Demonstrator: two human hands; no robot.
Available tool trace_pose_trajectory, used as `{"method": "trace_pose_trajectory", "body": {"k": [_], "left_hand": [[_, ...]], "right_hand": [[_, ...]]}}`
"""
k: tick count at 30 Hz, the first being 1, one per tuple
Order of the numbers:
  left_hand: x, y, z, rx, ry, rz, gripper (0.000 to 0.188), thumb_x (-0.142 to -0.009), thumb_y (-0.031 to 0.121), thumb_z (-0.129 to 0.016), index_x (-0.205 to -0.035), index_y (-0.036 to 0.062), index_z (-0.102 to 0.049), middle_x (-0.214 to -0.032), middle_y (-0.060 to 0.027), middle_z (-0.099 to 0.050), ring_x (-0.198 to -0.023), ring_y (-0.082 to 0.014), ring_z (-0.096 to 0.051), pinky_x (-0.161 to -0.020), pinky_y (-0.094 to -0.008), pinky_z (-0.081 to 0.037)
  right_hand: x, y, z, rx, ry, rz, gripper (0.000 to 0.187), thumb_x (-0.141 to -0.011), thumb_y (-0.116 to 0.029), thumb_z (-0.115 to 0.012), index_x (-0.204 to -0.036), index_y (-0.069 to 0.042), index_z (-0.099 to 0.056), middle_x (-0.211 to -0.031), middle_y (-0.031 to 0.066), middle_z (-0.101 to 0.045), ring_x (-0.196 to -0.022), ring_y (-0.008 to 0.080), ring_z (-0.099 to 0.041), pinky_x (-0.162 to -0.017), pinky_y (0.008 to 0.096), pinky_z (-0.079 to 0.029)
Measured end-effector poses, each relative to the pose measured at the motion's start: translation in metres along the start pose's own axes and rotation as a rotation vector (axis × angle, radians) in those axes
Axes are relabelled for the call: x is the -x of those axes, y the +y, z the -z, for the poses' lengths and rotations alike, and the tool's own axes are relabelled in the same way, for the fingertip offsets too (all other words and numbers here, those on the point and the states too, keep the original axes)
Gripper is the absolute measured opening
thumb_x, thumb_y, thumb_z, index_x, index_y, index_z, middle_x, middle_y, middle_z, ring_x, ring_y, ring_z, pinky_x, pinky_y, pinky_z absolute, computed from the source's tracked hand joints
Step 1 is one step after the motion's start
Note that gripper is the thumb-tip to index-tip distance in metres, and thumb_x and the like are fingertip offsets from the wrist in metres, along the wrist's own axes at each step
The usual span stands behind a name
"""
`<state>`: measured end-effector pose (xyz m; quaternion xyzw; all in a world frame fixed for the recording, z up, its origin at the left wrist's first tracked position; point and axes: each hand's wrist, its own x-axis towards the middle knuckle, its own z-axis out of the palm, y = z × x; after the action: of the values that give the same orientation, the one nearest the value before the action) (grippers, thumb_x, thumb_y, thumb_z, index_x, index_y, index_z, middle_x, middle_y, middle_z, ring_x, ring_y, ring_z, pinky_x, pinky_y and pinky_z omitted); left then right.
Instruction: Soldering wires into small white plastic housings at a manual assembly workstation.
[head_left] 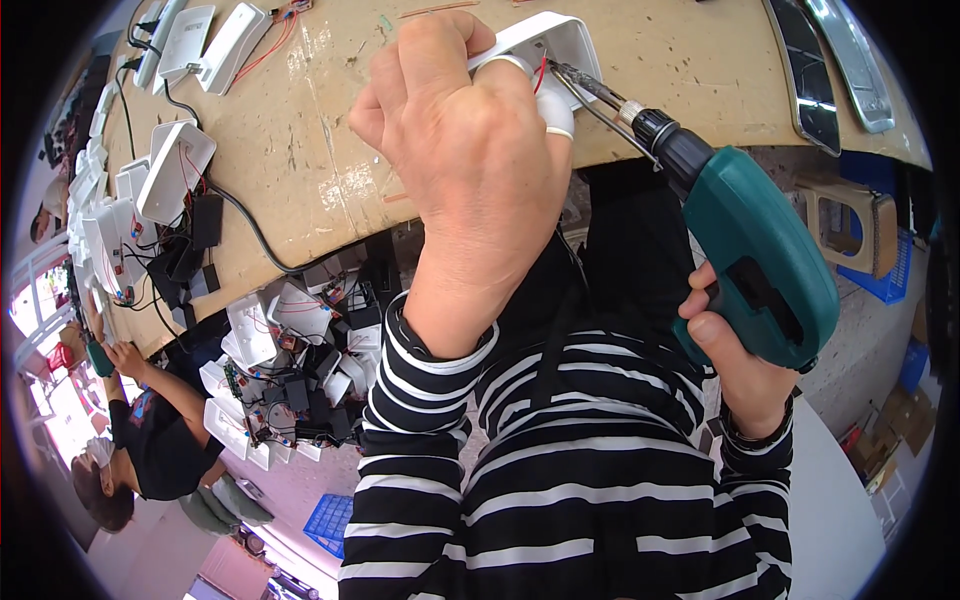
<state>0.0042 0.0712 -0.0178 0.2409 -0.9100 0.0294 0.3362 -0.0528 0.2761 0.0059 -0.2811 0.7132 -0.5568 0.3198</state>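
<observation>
My left hand is closed around a white plastic housing at the table's near edge. White finger covers sit on its thumb and a finger, and a short red wire shows inside the housing. In my right hand is a green power screwdriver, gripped by its handle. Its bit reaches into the open side of the housing; the very tip is hard to make out. A thin metal rod runs beside the bit.
White housings with wires lie on the table's left, beside a black cable. Below that edge is a heap of housings and black parts. Dark flat panels lie at the far right. Another person works at the left.
</observation>
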Motion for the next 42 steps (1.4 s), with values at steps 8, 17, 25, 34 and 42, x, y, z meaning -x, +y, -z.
{"method": "trace_pose_trajectory", "body": {"k": [8, 17, 25, 34, 42], "left_hand": [[-0.0003, 0.0013, 0.0007, -0.003, 0.0, 0.011, 0.012, -0.057, 0.011, -0.064, -0.062, 0.0004, -0.059, -0.088, -0.0058, -0.051, -0.085, -0.0243, -0.046, -0.076, -0.0356, -0.03], [0.0004, 0.0007, -0.0012, -0.022, 0.006, 0.016, 0.012, -0.058, 0.011, -0.064, -0.061, 0.0002, -0.059, -0.088, -0.0058, -0.051, -0.085, -0.0245, -0.045, -0.076, -0.0359, -0.03], [0.0006, 0.002, 0.0001, 0.008, -0.001, 0.042, 0.013, -0.057, 0.011, -0.065, -0.06, 0.0001, -0.059, -0.088, -0.0053, -0.051, -0.085, -0.0242, -0.045, -0.074, -0.0358, -0.03], [0.0008, 0.001, 0.0, 0.0, 0.001, 0.025, 0.013, -0.057, 0.01, -0.064, -0.062, -0.0006, -0.059, -0.089, -0.0059, -0.05, -0.085, -0.024, -0.045, -0.074, -0.0358, -0.03], [0.0011, 0.0, -0.001, -0.012, 0.007, 0.008, 0.013, -0.056, 0.009, -0.064, -0.062, -0.0009, -0.059, -0.089, -0.0062, -0.05, -0.085, -0.0241, -0.045, -0.074, -0.0356, -0.03]], "right_hand": [[-0.0017, -0.0013, 0.0024, 0.033, -0.017, 0.0, 0.051, -0.072, -0.002, -0.063, -0.119, 0.002, -0.043, -0.099, 0.0156, -0.056, -0.076, 0.0163, -0.058, -0.068, 0.0272, -0.048], [-0.0023, 0.0014, 0.0042, 0.014, -0.016, 0.092, 0.059, -0.071, -0.008, -0.066, -0.123, 0.002, -0.04, -0.107, 0.0199, -0.055, -0.075, 0.017, -0.058, -0.068, 0.0282, -0.05], [0.0009, -0.0017, 0.002, -0.029, 0.021, 0.009, 0.059, -0.07, -0.009, -0.067, -0.122, 0.002, -0.04, -0.106, 0.0201, -0.055, -0.074, 0.0168, -0.058, -0.067, 0.0281, -0.05], [-0.0024, -0.0027, 0.0023, 0.012, 0.011, 0.022, 0.059, -0.07, -0.007, -0.066, -0.123, 0.002, -0.04, -0.106, 0.0203, -0.055, -0.074, 0.0162, -0.058, -0.066, 0.0281, -0.05], [-0.0017, -0.0053, 0.004, -0.087, 0.001, -0.004, 0.049, -0.072, 0.001, -0.065, -0.116, 0.004, -0.045, -0.105, 0.0171, -0.056, -0.079, 0.0162, -0.058, -0.071, 0.027, -0.048]]}}
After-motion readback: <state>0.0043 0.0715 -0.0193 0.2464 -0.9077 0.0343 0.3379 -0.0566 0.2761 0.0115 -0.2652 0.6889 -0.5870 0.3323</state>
